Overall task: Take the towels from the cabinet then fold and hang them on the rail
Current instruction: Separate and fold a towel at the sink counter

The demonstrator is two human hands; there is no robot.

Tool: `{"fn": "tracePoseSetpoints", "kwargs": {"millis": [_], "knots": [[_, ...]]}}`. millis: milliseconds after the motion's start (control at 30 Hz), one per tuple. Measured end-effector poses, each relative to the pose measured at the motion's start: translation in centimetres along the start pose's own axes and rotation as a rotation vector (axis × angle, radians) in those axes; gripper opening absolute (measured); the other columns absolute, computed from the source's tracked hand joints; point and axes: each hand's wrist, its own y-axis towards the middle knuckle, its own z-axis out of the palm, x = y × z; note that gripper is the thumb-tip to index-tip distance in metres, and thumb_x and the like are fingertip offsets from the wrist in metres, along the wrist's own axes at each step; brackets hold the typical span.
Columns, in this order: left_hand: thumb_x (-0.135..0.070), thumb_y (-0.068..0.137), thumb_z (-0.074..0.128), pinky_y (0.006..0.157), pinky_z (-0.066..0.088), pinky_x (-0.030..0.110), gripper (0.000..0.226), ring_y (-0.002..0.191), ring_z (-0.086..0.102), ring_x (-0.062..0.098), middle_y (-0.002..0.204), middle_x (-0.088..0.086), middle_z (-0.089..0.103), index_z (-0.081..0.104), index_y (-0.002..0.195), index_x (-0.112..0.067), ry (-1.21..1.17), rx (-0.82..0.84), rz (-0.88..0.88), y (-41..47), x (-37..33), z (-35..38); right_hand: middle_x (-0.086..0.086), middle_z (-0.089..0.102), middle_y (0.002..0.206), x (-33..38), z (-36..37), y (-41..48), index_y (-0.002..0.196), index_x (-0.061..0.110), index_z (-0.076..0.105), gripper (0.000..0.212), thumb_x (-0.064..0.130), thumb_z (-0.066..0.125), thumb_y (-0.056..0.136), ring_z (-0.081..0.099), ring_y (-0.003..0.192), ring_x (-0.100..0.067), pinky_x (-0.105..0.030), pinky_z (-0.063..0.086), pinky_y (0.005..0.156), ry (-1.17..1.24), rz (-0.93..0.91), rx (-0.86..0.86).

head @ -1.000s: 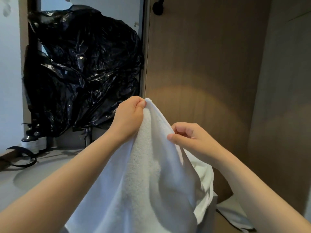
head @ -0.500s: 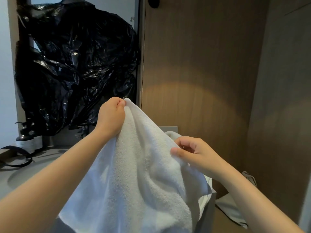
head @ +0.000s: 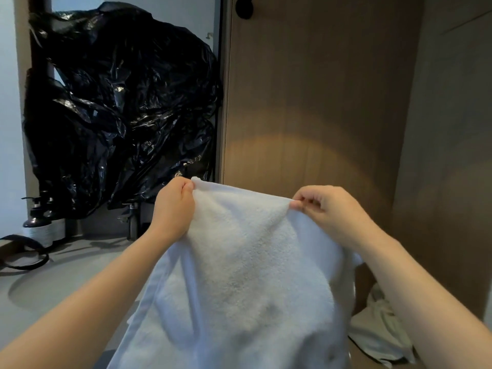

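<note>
Held a white towel [head: 247, 262] up by its top edge, in front of the wooden panel [head: 306, 102] and above the near end of the counter [head: 66, 275]; pinched one corner in the left grip [head: 174, 209], with thumb pressed against curled fingers; pinched the other end of that edge in the right grip [head: 330, 211], thinly, between thumb and fingertips; let the rest hang down past the bottom of the view, lower end unseen, contact with anything below impossible to tell; judged to be at the start of the fold, with no rail anywhere in sight

Judged the right pinch the weak point; caught only a sliver of thick pile there, so might have lost it at any shake or tug and dropped that side; would then likely have landed near the crumpled white cloth [head: 380, 334] on the floor at lower right, or trailed across the counter; looked uneven along the left side, with the border band turned in on itself, so could have folded crooked if brought corner to corner without squaring first; stood close to the black plastic bag [head: 119, 102] and the pump bottles [head: 40, 225] on the left, so could have brushed the one or toppled the other if swung wide while spreading
</note>
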Motion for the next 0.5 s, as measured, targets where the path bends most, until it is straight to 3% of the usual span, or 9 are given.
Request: {"fn": "tracePoseSetpoints", "kwargs": {"millis": [67,133,300,400,433,500], "knots": [[-0.017,0.102,0.035,0.057,0.031,0.027,0.033,0.062,0.037,0.013,0.070,0.002,0.046,0.051,0.084,0.006,-0.006,0.022,-0.056,-0.3,0.7,0.4,0.012,0.065,0.084,-0.2,1.8,-0.1,0.089,0.028,0.064,0.017,0.035,0.052,0.099,0.058,0.082,-0.013,-0.037,0.049,0.074,-0.106,0.066,-0.059],[-0.017,0.101,0.034,0.057,0.029,0.029,0.033,0.062,0.035,0.014,0.070,0.003,0.044,0.048,0.078,0.003,-0.014,0.036,-0.114,-0.2,0.9,0.4,0.008,0.064,0.089,-0.2,3.3,0.0,0.091,0.025,0.062,0.019,0.027,0.046,0.101,0.058,0.085,-0.018,-0.037,0.047,0.074,-0.127,0.087,-0.105],[-0.016,0.095,0.036,0.053,0.021,0.031,0.033,0.056,0.025,0.011,0.061,-0.004,0.031,0.026,0.063,-0.017,-0.088,0.001,-0.140,-0.4,1.1,0.3,0.011,0.062,0.069,0.0,4.5,0.9,0.078,0.021,0.064,0.023,0.028,0.054,0.097,0.057,0.068,-0.010,-0.033,0.049,0.062,0.009,0.027,-0.132],[-0.046,0.093,0.042,0.054,0.025,0.031,0.045,0.050,0.026,0.008,0.057,-0.008,0.028,0.023,0.063,-0.020,-0.120,0.025,-0.131,-0.5,1.3,0.2,0.015,0.057,0.060,-0.2,4.4,1.2,0.065,0.025,0.059,0.029,0.037,0.061,0.091,0.054,0.063,-0.006,-0.022,0.039,0.053,0.107,0.055,-0.157],[-0.057,0.090,0.045,0.053,0.025,0.031,0.051,0.049,0.027,0.008,0.054,-0.010,0.027,0.023,0.062,-0.020,-0.103,0.038,-0.128,-0.5,1.4,0.2,0.015,0.058,0.062,-0.3,4.4,1.2,0.064,0.025,0.059,0.029,0.038,0.061,0.091,0.054,0.064,-0.007,-0.022,0.040,0.054,0.131,0.061,-0.161],[-0.059,0.086,0.055,0.051,0.024,0.027,0.055,0.045,0.029,0.006,0.051,-0.011,0.027,0.025,0.060,-0.021,-0.112,0.027,-0.097,-0.4,1.9,0.2,0.010,0.059,0.062,-0.6,4.5,1.0,0.066,0.025,0.060,0.028,0.040,0.062,0.090,0.056,0.065,-0.010,-0.027,0.044,0.057,0.147,0.054,-0.167]]}}
